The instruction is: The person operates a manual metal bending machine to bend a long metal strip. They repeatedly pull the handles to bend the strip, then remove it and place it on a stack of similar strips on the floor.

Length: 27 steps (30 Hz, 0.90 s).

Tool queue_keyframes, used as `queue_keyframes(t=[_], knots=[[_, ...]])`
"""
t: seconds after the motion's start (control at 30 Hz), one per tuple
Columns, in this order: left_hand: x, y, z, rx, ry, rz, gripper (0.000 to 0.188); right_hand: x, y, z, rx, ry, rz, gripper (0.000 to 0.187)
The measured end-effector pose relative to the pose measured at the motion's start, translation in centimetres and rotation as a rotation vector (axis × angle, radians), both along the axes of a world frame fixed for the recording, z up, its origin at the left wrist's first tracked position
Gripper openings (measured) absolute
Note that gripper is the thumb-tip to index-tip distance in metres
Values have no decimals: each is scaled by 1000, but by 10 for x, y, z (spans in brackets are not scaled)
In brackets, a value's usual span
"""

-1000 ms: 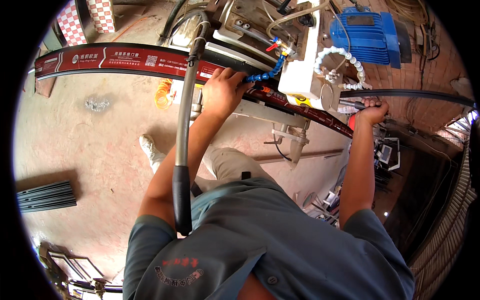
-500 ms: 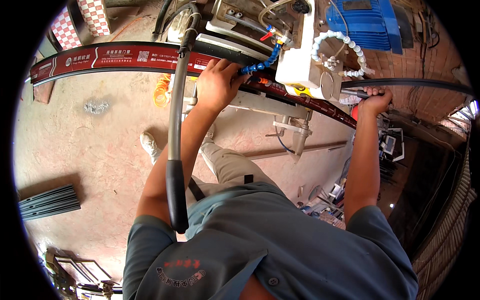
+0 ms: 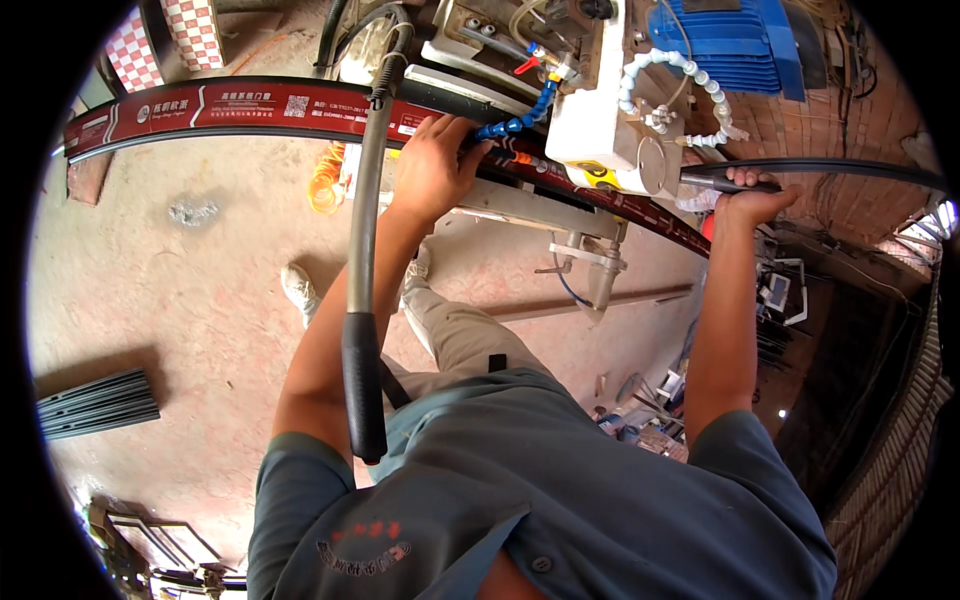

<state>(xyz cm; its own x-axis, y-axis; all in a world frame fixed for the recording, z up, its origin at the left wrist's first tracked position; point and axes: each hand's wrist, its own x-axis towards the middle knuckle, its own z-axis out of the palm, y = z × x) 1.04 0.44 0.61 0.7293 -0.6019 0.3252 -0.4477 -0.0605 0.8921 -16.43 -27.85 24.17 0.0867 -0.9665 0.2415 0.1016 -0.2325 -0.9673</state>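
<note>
A long profile (image 3: pixel 240 108) with red printed protective film lies across the machine, bowed by the lens. My left hand (image 3: pixel 434 170) is closed over it, fingers bent across the top, beside a blue segmented coolant hose (image 3: pixel 515 127). To the right, my right hand (image 3: pixel 752 195) grips the dark handle (image 3: pixel 715 183) sticking out of the white machine head (image 3: pixel 605 140). An orange-tipped nozzle (image 3: pixel 522 158) sits under that head, close to the profile. The head partly covers the profile, so the contact there is hidden.
A long metal lever with a black grip (image 3: pixel 362 385) hangs before my left forearm. A blue motor (image 3: pixel 720 50) and a white segmented hose (image 3: pixel 715 95) stand at the back right. Dark profiles (image 3: pixel 100 405) lie stacked on the floor at left; a clamp cylinder (image 3: pixel 600 275) hangs below the bench.
The white machine head and the handle in my right hand have shifted very slightly. The right thumb now lies straighter along the handle. My left hand stays on the profile.
</note>
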Motion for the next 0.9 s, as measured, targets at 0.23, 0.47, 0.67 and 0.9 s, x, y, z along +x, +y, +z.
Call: queue_keyframes(t=[0.23, 0.47, 0.67, 0.9], knots=[[-23, 65, 22, -92, 182, -40, 37, -3, -7, 0, 54, -35, 24, 60], [-78, 225, 15, -31, 155, 125, 84, -5, -10, -2, 18, -52, 43, 64], [-71, 241, 71, -115, -300, -12, 104, -2, -11, 0, -2, -76, 16, 70], [-55, 230, 107, -80, -437, -295, 80, -6, -11, -1, -36, -122, 61, 68]])
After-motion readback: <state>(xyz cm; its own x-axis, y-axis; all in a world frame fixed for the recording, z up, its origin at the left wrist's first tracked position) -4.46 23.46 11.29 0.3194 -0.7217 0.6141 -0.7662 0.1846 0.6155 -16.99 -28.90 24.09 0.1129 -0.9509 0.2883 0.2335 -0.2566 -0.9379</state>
